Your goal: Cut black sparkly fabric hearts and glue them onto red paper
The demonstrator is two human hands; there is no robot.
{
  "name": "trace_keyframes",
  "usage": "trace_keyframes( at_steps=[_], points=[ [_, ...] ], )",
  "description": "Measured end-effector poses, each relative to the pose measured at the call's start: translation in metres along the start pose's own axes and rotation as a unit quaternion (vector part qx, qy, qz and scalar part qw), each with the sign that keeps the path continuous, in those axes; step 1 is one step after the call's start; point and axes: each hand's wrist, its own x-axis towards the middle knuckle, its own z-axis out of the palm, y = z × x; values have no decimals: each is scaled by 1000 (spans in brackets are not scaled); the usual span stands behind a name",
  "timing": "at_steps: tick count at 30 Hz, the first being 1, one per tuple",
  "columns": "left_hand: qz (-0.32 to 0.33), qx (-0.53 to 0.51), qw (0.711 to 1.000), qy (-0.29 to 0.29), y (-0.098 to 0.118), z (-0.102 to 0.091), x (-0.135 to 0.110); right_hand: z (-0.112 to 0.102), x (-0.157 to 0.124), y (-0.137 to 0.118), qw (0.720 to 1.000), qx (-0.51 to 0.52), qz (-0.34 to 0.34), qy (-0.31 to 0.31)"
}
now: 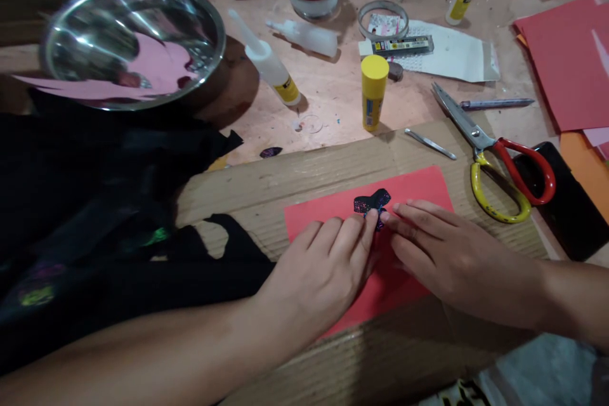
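Settling the glittery black cutout (365, 204) on the red paper (413, 185) seems the step in hand, the left hand (323, 260) and right hand (447, 250) meeting at its lower part, whether pinching or pressing I cannot tell, and next calls for light, even fingertip pressure.

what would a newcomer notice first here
Probably the bright red paper below centre, where the left hand and right hand meet at a glittery black cutout. Then the shiny metal bowl at upper left, pink paper across its rim, and the scissors with red and yellow handles at right.
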Motion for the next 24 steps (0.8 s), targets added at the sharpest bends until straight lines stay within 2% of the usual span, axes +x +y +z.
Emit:
trace_keyframes(
  at_steps=[7,17,24],
  points=[
    [5,8,999,36,-3,-2,0,1,0,1,1000,3,2,3],
    [30,19,999,32,-3,-8,-4,0,-1,0,1000,27,2,-5],
    [19,-8,999,29,-7,-3,-2,0,0,0,1000,12,3,8]
  ],
)
